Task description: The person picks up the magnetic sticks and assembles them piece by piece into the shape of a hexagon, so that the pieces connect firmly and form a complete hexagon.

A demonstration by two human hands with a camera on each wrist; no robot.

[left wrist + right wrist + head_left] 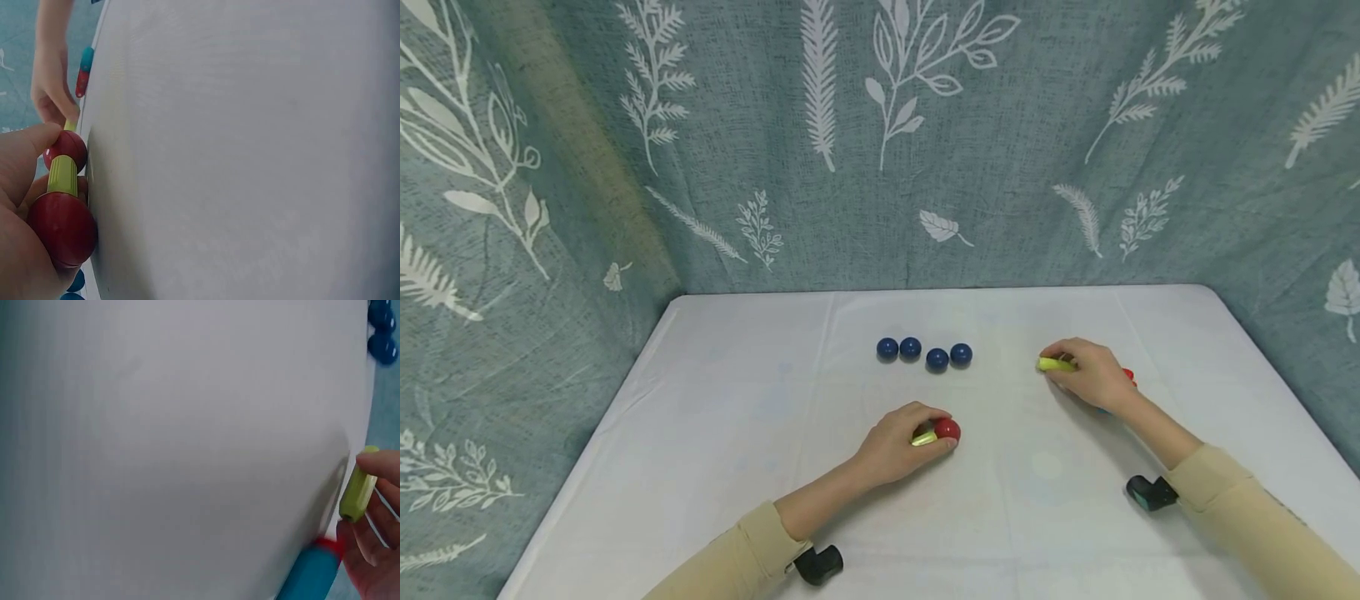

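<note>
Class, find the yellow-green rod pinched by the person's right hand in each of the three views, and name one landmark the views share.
Head view: the yellow-green rod sits right of centre, at the right hand's fingertips.
Left wrist view: only its tip shows, upper left, under the far hand.
Right wrist view: it stands at the right edge, between fingertips.
Shared landmark: the blue balls.

Left hand (901, 443): forearm extended forward, fingers curled, gripping a piece. Right hand (1090, 373): forearm angled inward, fingers curled, pinching a piece. Both rest low on the surface.
</note>
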